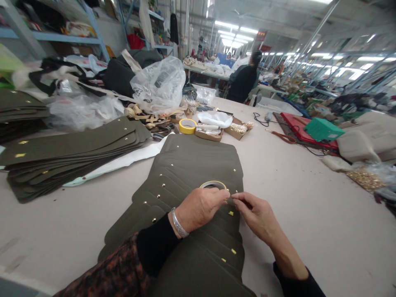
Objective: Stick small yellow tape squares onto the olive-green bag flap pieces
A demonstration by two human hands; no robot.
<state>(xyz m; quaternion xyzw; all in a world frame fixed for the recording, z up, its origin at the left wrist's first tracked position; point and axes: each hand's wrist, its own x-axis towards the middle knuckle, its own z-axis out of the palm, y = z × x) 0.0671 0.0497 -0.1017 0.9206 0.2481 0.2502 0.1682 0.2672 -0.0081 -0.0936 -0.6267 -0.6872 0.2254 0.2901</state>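
Note:
My left hand, with a silver bangle at the wrist, is closed on a narrow roll of yellow tape. The roll is tilted above a fanned stack of dark olive panels that carry small gold studs. Close to its fingertips, my right hand is closed in a pinch near the stack's right edge. Whatever lies between those fingers is too small to make out. Short bits of yellow tape stick to several panels below the hands.
Left of the stack lies another pile of olive panels. Behind are a wider yellow tape roll, small boxes of hardware and clear plastic bags. A green box sits on the right. Another person is farther back.

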